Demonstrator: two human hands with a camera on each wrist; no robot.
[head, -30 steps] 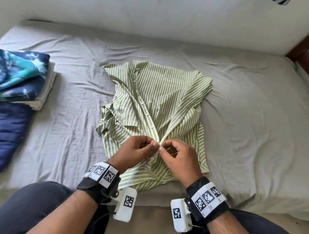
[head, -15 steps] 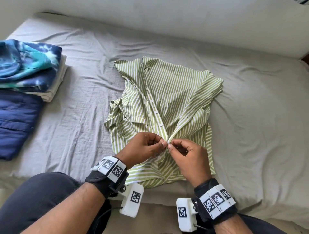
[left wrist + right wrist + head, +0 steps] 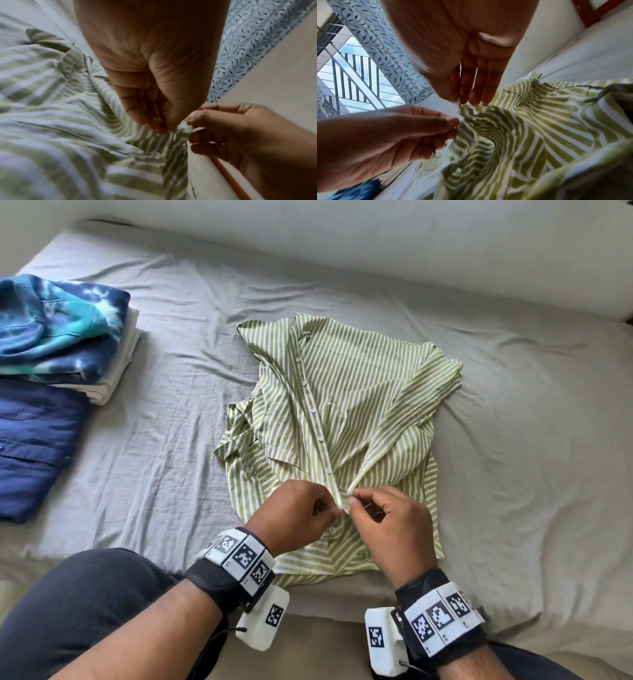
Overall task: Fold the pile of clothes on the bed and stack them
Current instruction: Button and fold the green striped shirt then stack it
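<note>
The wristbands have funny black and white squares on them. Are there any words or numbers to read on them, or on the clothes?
No words or numbers can be read in any view.
Wristbands on the left hand and right hand: square code patterns only; the tiny marks beneath them are too small to read.
White boxes under the wrists: a code square each, no text.
Striped shirt and folded pile: no label or print visible.

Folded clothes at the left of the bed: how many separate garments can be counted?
3: a tie-dye garment on a cream one, and a navy shirt nearer. More may lie beyond the frame's edge.
</note>
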